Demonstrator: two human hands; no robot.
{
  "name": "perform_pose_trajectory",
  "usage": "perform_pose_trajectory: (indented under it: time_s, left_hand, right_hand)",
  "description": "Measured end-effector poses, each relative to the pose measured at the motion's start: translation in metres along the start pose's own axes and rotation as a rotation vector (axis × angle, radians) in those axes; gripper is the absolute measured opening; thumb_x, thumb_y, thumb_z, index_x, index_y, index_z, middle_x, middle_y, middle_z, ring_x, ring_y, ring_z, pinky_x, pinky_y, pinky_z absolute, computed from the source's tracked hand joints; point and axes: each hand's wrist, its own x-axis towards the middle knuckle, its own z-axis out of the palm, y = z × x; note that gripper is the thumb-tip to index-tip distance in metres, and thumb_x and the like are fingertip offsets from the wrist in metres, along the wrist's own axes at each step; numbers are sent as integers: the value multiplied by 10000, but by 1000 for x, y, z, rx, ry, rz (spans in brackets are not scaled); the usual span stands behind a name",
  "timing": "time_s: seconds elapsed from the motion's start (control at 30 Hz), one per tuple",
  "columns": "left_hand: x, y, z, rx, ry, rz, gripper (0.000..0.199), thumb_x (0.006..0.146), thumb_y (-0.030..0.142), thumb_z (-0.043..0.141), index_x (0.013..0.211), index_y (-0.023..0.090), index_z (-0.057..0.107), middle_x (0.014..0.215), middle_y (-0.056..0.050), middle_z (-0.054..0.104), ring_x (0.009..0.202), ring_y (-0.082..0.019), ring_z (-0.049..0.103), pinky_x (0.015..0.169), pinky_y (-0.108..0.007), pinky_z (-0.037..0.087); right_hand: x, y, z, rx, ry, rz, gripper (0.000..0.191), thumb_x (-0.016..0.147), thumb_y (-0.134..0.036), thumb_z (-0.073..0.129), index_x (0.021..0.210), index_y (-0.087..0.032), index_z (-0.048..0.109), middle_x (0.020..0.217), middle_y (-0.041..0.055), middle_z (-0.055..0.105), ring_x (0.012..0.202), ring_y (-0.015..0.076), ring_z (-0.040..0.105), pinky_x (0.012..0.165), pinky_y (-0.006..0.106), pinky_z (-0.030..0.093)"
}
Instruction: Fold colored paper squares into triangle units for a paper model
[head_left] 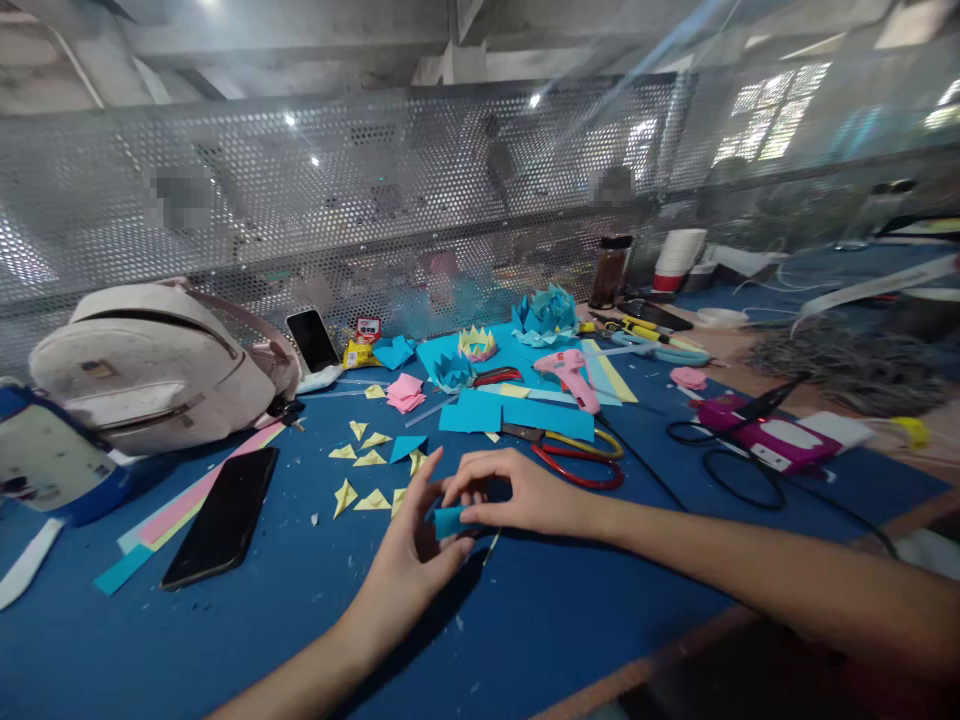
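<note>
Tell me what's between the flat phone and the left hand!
Folded yellow papers and a pale scrap lie on the blue table between the flat phone and the left hand, as the head view shows.

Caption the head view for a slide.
The right hand pinches a small blue paper piece, the left hand cupped close, near folded yellow pieces, scissors and a pink glue gun.

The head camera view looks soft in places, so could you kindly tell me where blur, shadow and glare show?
Head view, right side: the tangled cords look smeared; head view, centre: the small blue paper is clearer; head view, below centre: dark shadow lies on the blue table beside the left hand; head view, top: bright spots and a pale diagonal streak.
</note>
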Motion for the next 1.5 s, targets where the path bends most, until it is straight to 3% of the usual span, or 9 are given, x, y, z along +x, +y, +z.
perform_pose_trajectory:
  time_s: [0.07, 0.17, 0.27, 0.43, 0.6, 0.9, 1.17, 1.4, 1.5]
  left_hand:
    - [2, 1, -1, 12, 62, 2, 722, 716, 307, 876, 1353, 280, 536, 1237, -66, 661, 1086, -235, 676, 909, -300, 529]
    - [5, 5, -4, 34, 128, -20, 373, 704, 363, 875, 972, 201, 673, 895, -17, 721, 763, -160, 702, 740, -256, 562]
    - [6, 9, -6, 61, 177, -53, 330, 682, 420, 874, 761, 162, 684, 687, -11, 706, 627, -138, 675, 663, -233, 558]
    - [7, 13, -4, 96, 258, -77, 370, 613, 469, 881, 689, 156, 700, 570, 2, 672, 500, -120, 622, 544, -215, 527]
    - [8, 17, 0, 140, 265, -88, 376, 602, 488, 858, 660, 145, 714, 556, -14, 669, 446, -110, 580, 480, -208, 488]
    - [6, 15, -3, 249, 255, -36, 326, 654, 460, 803, 612, 154, 698, 574, -27, 675, 449, -102, 563, 494, -202, 453]
    - [5, 11, -2, 322, 237, 7, 300, 666, 443, 783, 607, 166, 682, 487, 11, 584, 446, -105, 522, 483, -199, 415]
    - [6, 12, -4, 375, 200, 2, 318, 678, 454, 759, 592, 160, 674, 504, -9, 596, 465, -110, 499, 484, -206, 384]
    - [6, 13, -3, 389, 184, 0, 319, 661, 457, 763, 578, 161, 677, 482, -1, 565, 467, -110, 468, 475, -208, 357]
  right_hand:
    - [1, 0, 0, 157, 22, 108, 261, 853, -371, 747, 1002, -158, 725, 939, 40, 658, 799, 140, 600, 739, 254, 487]
    - [2, 2, 0, 243, 37, 181, 282, 816, -390, 771, 947, -157, 681, 907, 27, 660, 793, 134, 610, 741, 246, 497]
    - [2, 5, 1, 282, 20, 225, 332, 780, -412, 795, 930, -153, 650, 855, 18, 662, 726, 126, 619, 689, 244, 508]
    - [2, 12, 3, 322, 13, 273, 401, 690, -381, 863, 921, -148, 632, 779, -3, 653, 700, 118, 613, 674, 235, 497]
    - [2, 14, 5, 331, 31, 289, 434, 652, -365, 886, 913, -157, 609, 705, -44, 608, 659, 100, 581, 666, 230, 471]
    - [3, 10, 4, 304, 52, 289, 392, 680, -425, 862, 855, -153, 639, 774, -4, 649, 721, 127, 592, 679, 241, 462]
    - [6, 15, 4, 275, 86, 281, 458, 629, -534, 860, 689, -149, 621, 673, -2, 635, 638, 126, 564, 611, 237, 421]
    - [3, 7, 2, 191, 95, 230, 326, 708, -432, 834, 759, -156, 668, 673, -27, 619, 616, 107, 519, 600, 222, 396]
    - [3, 5, 2, 165, 95, 219, 341, 702, -444, 835, 704, -156, 652, 654, -23, 611, 621, 115, 517, 595, 225, 392]
